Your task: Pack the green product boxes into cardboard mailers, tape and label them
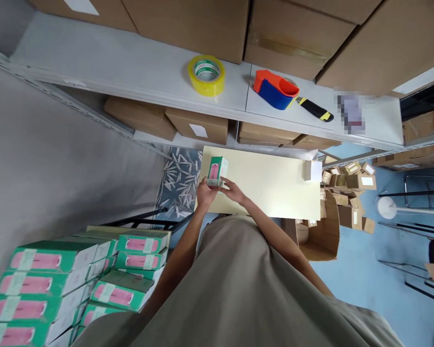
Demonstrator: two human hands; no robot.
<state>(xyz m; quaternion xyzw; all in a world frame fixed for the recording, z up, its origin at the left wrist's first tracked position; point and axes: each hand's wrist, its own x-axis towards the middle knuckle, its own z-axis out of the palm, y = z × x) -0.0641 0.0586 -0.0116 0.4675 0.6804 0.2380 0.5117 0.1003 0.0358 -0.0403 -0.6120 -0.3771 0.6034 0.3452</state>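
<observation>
A small green and white carton [217,170] with a pink picture on its face is held at the left end of the pale yellow table [264,185]. My left hand [205,193] grips the carton's lower left side. My right hand [234,191] has its fingers at the lower right edge of the same carton, thumb and fingertips closed against it. Part of the fingers is hidden by the carton. At the table's right end stands a small white box [313,171].
Stacked green cartons [32,284] fill the lower left. The shelf [144,58] ahead bears yellow tape [206,75], an orange and blue tape dispenser [276,90], a utility knife [315,109] and large boxes. Small brown boxes [350,217] lie heaped around an open carton [320,236] at right.
</observation>
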